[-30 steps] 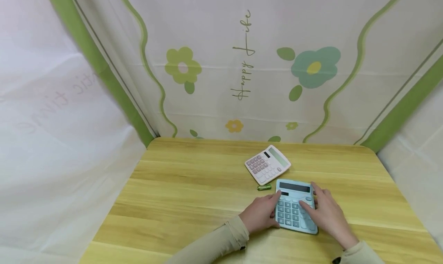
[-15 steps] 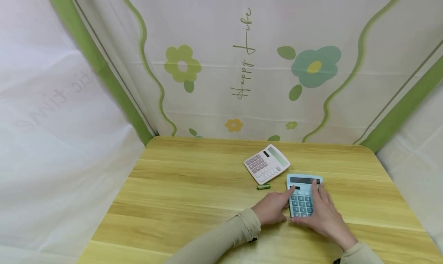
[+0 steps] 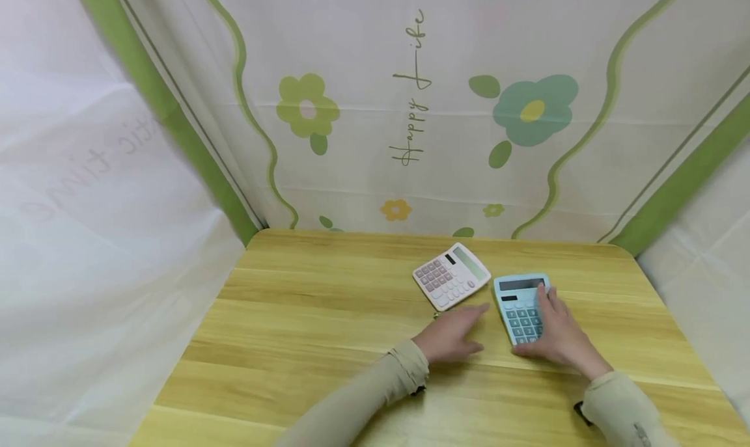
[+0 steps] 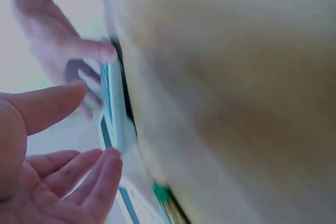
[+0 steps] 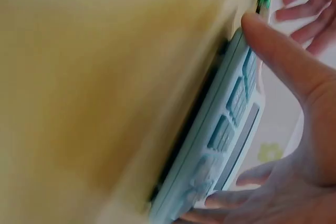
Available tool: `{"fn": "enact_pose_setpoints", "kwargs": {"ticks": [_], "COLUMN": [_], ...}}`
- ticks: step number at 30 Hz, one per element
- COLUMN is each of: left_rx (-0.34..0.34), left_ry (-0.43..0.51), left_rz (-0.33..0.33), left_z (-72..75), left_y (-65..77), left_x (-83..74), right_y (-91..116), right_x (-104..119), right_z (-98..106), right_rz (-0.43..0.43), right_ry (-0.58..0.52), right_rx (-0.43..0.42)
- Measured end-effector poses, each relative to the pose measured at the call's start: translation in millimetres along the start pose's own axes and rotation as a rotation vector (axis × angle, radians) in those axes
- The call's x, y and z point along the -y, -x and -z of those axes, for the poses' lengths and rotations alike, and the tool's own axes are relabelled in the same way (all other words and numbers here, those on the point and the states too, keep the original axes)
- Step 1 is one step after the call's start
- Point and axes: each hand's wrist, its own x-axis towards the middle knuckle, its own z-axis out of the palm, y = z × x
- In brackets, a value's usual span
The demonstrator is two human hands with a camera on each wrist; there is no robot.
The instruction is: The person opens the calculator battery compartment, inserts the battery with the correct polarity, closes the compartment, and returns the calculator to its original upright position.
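Observation:
A light blue calculator point(image 3: 521, 313) lies face up on the wooden table, its keys partly covered by my right hand point(image 3: 562, 333). That hand grips it, with the thumb at the near edge and the fingers over the right side; the right wrist view shows the thumb on the calculator's corner point(image 5: 239, 93). My left hand point(image 3: 451, 333) is apart from it, to its left, thumb and fingers spread and holding nothing. A green battery point(image 4: 165, 200) lies by the left hand, mostly hidden behind it in the head view.
A white and pink calculator point(image 3: 452, 276) lies tilted on the table point(image 3: 316, 304), behind the left hand and left of the blue one. A floral curtain point(image 3: 363, 141) hangs along the table's back edge, with more cloth at both sides.
The blue calculator has slid to the right and away from me, lately in my right hand. My left hand has let go of its left edge and drawn back leftward, covering most of the battery.

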Motion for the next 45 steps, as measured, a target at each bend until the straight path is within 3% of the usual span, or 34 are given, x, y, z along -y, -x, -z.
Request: {"fn": "enact_pose_setpoints", "kwargs": {"ticks": [4, 8, 11, 16, 32, 45], "left_rx": [-0.111, -0.191, -0.205, -0.193, -0.135, -0.119], "left_ry": [-0.037, -0.046, -0.004, 0.010, 0.084, 0.113], "left_rz": [0.086, 0.217, 0.301, 0.379, 0.478, 0.497], "left_z": [10.5, 21.5, 28.1, 30.9, 21.9, 24.5], "left_y": [-1.1, -1.6, 0.5, 5.9, 1.5, 0.1], "left_x": [24.4, 47.2, 59.1, 70.1, 90.2, 83.8], "right_y": [-16.6, -33.4, -46.1, -63.8, -97.4, -100.8], "right_x": [-12.2, -20.8, -23.4, -21.6, -11.0, -12.2], "right_z": [11.7, 17.8, 19.9, 23.6, 29.4, 29.5], "right_rz": [0.014, 0.036, 0.054, 0.094, 0.116, 0.122], "right_ry": [-0.029, -0.049, -0.057, -0.055, 0.000, 0.001], "right_rx": [0.019, 0.028, 0.036, 0.053, 0.133, 0.147]}}
